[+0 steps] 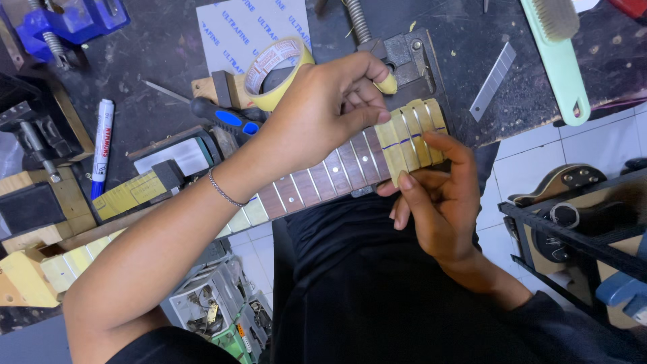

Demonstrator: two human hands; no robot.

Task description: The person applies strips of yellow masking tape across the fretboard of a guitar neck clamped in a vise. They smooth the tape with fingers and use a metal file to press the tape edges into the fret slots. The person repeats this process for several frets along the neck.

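Observation:
A guitar neck (317, 178) with a dark fretboard lies across the workbench edge. Its near end is covered with strips of yellow masking tape (411, 135) marked by a blue line. My left hand (323, 111) reaches over the neck, pinches a short piece of yellow tape (386, 85) and presses its fingertips on the taped frets. From below, my right hand (438, 199) grips the taped end, thumb on the near edge and index finger on top. A roll of masking tape (275, 67) stands just behind my left hand.
On the dark bench (155, 47) lie a blue vise (67, 23), a marker pen (101, 145), a sheet of sandpaper (249, 27), a blue-handled tool (226, 118), a loose cutter blade (493, 81) and a green brush (559, 54). A guitar body (566, 202) rests on a rack at the right.

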